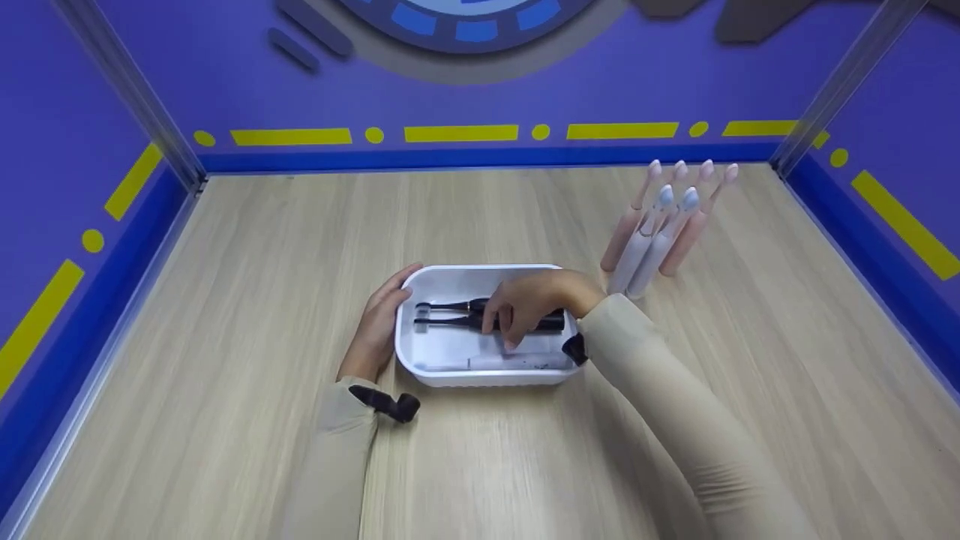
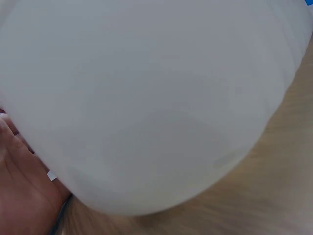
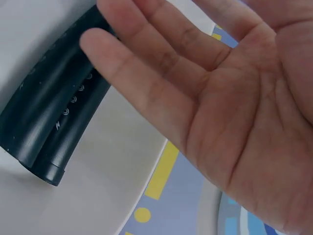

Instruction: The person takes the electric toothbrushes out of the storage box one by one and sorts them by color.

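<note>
A white plastic bin (image 1: pixel 450 381) lies in front of me. Inside it, two black electric toothbrushes (image 1: pixel 448 322) lie side by side, heads to the left. A white electric toothbrush (image 1: pixel 491 363) lies along the near wall. My left hand (image 1: pixel 379 330) holds the bin's left end, thumb at the rim and fingers along the outside. In the left wrist view the bin's pale wall (image 2: pixel 146 107) hides most of that hand. My right hand (image 1: pixel 529 300) reaches inside, fingers pointing down at the black handles (image 3: pixel 63 103); the right wrist view shows the fingers extended, fingertips by the handles.
Several toothbrushes stand upright in a cluster right of and behind the bin: pink ones (image 1: pixel 684 244) and white ones with bluish heads (image 1: pixel 649 262). The wood-look tabletop (image 1: pixel 300 247) is bounded by blue-purple panels (image 1: pixel 465 105) at the back and sides.
</note>
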`<state>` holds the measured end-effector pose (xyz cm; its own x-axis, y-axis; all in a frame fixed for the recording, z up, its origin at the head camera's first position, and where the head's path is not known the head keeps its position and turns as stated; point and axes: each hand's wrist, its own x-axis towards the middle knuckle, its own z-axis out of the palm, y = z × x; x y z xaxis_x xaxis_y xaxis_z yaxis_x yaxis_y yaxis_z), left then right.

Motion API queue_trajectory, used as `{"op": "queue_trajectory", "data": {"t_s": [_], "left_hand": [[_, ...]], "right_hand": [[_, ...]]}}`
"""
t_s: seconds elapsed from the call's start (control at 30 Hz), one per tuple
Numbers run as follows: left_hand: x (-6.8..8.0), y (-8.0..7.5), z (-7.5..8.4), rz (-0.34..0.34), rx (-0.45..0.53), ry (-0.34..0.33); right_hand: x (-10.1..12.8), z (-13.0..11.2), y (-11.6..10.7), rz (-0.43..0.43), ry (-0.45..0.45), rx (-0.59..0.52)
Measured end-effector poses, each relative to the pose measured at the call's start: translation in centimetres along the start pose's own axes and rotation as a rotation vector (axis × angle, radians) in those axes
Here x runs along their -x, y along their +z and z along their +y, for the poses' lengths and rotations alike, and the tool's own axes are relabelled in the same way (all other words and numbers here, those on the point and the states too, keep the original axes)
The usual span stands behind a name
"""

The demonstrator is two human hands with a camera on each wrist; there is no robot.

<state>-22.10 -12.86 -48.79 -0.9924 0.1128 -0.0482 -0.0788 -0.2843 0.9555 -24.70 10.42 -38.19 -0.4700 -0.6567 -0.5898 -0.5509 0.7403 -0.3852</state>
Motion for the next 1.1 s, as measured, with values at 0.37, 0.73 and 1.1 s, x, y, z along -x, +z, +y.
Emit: {"op": "queue_trajectory", "data": {"t_s": [0.37, 0.73, 1.1], "left_hand": [[0.0, -0.1, 0.0, -0.010, 0.012, 0.001], [-0.1, 0.0, 0.0, 0.012, -0.017, -0.012], [-0.1, -0.1, 0.0, 0.013, -0.009, -0.012]], "right_hand": [[-0.9, -0.7, 0.3, -0.115, 0.077, -0.059], [-1.5, -0.6, 0.9, -0.168, 0.099, -0.164], [-1.8, -0.6, 1.2, -0.194, 0.109, -0.171]]}}
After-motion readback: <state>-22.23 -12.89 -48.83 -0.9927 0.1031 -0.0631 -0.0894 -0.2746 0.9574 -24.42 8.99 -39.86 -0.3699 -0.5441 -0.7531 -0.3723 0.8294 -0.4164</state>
